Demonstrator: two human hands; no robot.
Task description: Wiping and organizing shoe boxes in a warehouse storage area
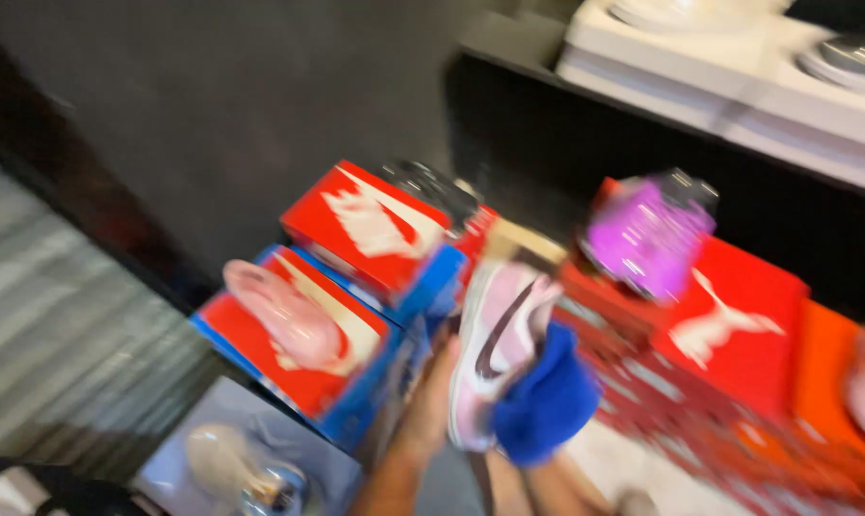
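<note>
Dark wall, red shoe boxes (370, 229), left hand (430, 401) grip clamped on pink sneaker (499, 334), right hand grip hidden under blue cloth (547, 401)

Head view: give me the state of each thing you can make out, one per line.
Pink-white shoe: held up in left hand.
Blue cloth: pressed against that shoe; right hand hidden behind it.
Pink shoe: lying on a shut red box.
Purple shoe: resting on a shut red box.
Upper red box: shut.
</note>
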